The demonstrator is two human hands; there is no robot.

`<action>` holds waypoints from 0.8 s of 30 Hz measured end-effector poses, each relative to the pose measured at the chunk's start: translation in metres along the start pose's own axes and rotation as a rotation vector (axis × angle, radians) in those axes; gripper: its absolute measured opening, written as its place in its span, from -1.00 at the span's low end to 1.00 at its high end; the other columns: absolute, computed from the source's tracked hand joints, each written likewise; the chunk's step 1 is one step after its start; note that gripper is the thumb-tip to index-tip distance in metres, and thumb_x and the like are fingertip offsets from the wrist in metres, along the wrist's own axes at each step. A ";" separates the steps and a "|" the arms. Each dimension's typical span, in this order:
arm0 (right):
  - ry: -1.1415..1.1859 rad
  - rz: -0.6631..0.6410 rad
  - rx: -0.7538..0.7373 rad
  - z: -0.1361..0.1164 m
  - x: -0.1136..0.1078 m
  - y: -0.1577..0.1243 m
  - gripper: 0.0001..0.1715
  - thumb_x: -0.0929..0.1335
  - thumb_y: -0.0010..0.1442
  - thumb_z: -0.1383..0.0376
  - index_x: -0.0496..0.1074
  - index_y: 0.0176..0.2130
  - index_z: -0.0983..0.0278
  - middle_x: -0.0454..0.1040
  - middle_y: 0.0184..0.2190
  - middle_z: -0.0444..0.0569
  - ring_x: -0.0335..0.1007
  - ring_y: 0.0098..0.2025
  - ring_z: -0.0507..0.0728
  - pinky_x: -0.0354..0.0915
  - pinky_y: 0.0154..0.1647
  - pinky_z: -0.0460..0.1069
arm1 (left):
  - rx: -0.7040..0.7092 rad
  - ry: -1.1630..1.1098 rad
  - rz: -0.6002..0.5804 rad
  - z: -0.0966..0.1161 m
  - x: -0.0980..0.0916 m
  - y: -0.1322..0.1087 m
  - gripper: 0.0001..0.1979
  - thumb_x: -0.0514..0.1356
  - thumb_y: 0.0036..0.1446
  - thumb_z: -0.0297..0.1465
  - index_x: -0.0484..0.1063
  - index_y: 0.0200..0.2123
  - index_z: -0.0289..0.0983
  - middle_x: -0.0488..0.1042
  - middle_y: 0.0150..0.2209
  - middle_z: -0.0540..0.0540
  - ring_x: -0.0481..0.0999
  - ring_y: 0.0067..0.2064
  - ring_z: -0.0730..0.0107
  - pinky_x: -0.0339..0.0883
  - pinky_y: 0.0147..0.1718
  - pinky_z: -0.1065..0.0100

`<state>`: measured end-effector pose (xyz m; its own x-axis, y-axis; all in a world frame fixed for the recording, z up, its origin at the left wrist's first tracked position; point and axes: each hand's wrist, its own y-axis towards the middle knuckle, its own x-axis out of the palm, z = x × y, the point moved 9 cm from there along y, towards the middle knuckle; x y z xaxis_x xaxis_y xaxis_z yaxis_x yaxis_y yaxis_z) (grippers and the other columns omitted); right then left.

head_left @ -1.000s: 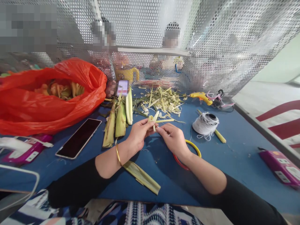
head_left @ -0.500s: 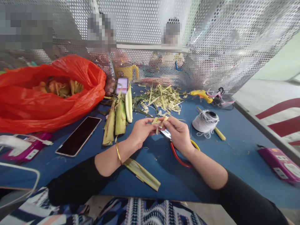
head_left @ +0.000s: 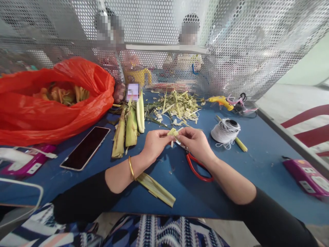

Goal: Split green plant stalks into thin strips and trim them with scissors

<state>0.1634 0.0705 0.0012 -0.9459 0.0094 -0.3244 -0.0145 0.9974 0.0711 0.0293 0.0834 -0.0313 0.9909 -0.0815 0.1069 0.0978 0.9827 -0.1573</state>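
Over the middle of the blue table [head_left: 218, 202], we saw the left hand [head_left: 155, 143] and the right hand [head_left: 195, 142] come together at their fingertips. Between them was the folded leaf strip [head_left: 172, 132], pale green, with one narrow end hanging down. The left hand was nearly closed, its thumb and fingers pinching the strip from one side. The right hand was also drawn into a pinch, and it gripped the other side of the same strip; its curled lower fingers we could not see well.

Below the right hand lay the scissors [head_left: 199, 176], partly hidden by it, with a red handle loop in our view. Near the left wrist, which wore a gold bangle [head_left: 131, 168], one flat dry leaf piece [head_left: 157, 189] rested on the table. Beyond the hands we found a heap of leaf shreds [head_left: 181, 108], and to its left some longer green husks [head_left: 131, 127]. On the right side stood a spool of white thread [head_left: 224, 132], just beside a yellow-green stalk [head_left: 241, 144].
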 end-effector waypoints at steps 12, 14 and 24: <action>-0.098 0.034 0.040 0.003 -0.003 0.000 -0.85 0.34 -0.05 0.24 0.38 -0.57 0.25 0.35 -0.67 -0.18 0.23 -0.60 0.00 0.12 -0.55 -0.07 | 0.234 0.475 -0.060 0.014 0.003 -0.001 -0.77 0.25 0.00 -0.30 0.65 -0.32 -0.26 0.59 -0.50 0.00 0.45 -0.48 0.39 0.18 -0.51 0.46; -0.142 0.043 0.026 0.003 -0.004 -0.001 -0.86 0.34 -0.04 0.26 0.39 -0.56 0.25 0.36 -0.67 -0.18 0.23 -0.60 0.01 0.12 -0.55 -0.07 | 0.241 0.536 -0.068 0.016 0.004 -0.003 -0.76 0.24 0.01 -0.30 0.65 -0.30 -0.26 0.59 -0.49 -0.01 0.45 -0.48 0.39 0.16 -0.51 0.46; 0.025 -0.074 0.010 0.003 0.003 0.002 -0.84 0.36 0.00 0.19 0.40 -0.47 0.24 0.43 -0.62 -0.17 0.30 -0.61 0.01 0.21 -0.55 -0.06 | 0.297 0.642 -0.207 0.021 0.015 -0.007 -0.81 0.23 -0.01 -0.28 0.63 -0.41 -0.22 0.56 -0.54 0.00 0.47 -0.41 0.33 0.18 -0.45 0.46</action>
<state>0.1612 0.0728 -0.0022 -0.9502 -0.0659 -0.3046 -0.0815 0.9959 0.0388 0.0411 0.0784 -0.0080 0.8226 -0.2622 -0.5045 0.3503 0.9327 0.0863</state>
